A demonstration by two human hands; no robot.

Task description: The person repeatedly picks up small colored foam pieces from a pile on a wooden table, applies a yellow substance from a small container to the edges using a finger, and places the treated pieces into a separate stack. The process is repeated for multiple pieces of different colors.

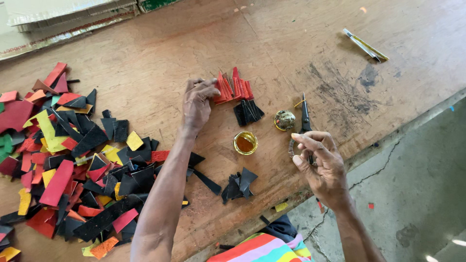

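Left hand has its fingertips down on the fanned red pieces far-middle of the table, fan running left-right, while the right hand sits nearer, loosely curled at the scissors' handle, grip unclear.

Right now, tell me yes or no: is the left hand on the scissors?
No, the left hand touches the red pieces; the scissors lie by the right hand.

left hand stretched forward, right hand drawn close, fingers curled.
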